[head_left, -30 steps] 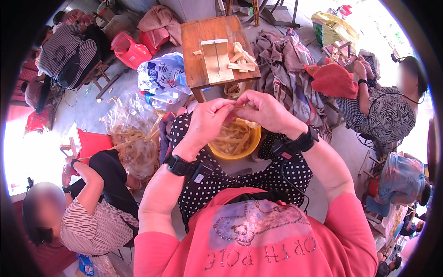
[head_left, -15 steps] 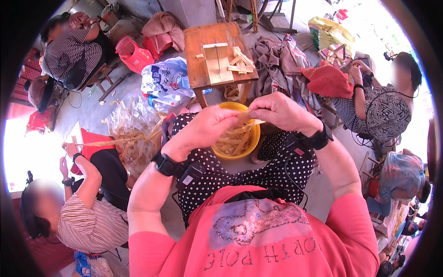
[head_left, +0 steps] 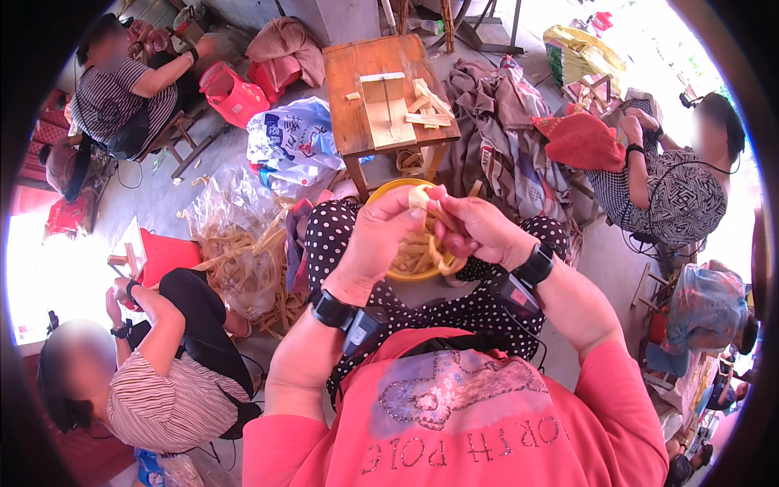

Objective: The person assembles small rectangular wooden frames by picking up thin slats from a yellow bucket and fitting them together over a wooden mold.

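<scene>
My left hand (head_left: 379,235) and my right hand (head_left: 488,230) meet above a yellow basin (head_left: 412,277) between my knees. Both sets of fingers are closed on a pale tan strip (head_left: 419,196), bunched at the left fingertips and running toward the right ones. A curled end hangs down by the basin's rim. More flat tan strips (head_left: 412,258) fill the basin. Just beyond it is a small wooden table (head_left: 345,69) carrying an L-shaped wooden board (head_left: 386,114) with a thin upright rod, and a little pile of folded strips (head_left: 430,101).
Clear plastic with heaped tan strips (head_left: 272,304) lies on the floor at my left. Past it are a white-and-blue sack (head_left: 294,134) and a pink basket (head_left: 235,96). Grey-brown cloths (head_left: 495,138) cover the right side. Other people sit working at left and right.
My hands have drawn nearer to my body and turned, and the strip stretched between them is now bunched at the fingertips. The person at upper left has reached an arm out.
</scene>
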Available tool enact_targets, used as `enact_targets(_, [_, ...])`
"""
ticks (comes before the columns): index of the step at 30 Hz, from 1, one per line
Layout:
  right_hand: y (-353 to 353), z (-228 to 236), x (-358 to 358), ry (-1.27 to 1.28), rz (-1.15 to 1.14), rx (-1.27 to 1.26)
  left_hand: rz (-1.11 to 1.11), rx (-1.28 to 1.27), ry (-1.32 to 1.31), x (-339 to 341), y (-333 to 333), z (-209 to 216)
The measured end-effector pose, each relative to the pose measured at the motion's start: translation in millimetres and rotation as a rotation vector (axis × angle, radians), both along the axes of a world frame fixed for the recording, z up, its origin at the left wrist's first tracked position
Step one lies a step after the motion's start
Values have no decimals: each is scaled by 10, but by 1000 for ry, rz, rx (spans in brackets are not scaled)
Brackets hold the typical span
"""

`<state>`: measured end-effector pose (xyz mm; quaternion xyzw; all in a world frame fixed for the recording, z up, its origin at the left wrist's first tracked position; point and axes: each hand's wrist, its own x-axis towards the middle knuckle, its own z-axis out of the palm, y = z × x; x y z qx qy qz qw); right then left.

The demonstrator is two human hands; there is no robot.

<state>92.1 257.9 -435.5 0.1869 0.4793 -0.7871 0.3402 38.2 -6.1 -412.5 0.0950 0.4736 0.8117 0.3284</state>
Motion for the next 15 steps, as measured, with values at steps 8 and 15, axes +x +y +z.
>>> enact_targets(8, [-64,-340,-149,-255,-119,-407,63,-498,907,17,179,-272])
enact_targets(15, [-392,-245,-279,56,-601,-189,216,-707,959,-10,326,-448])
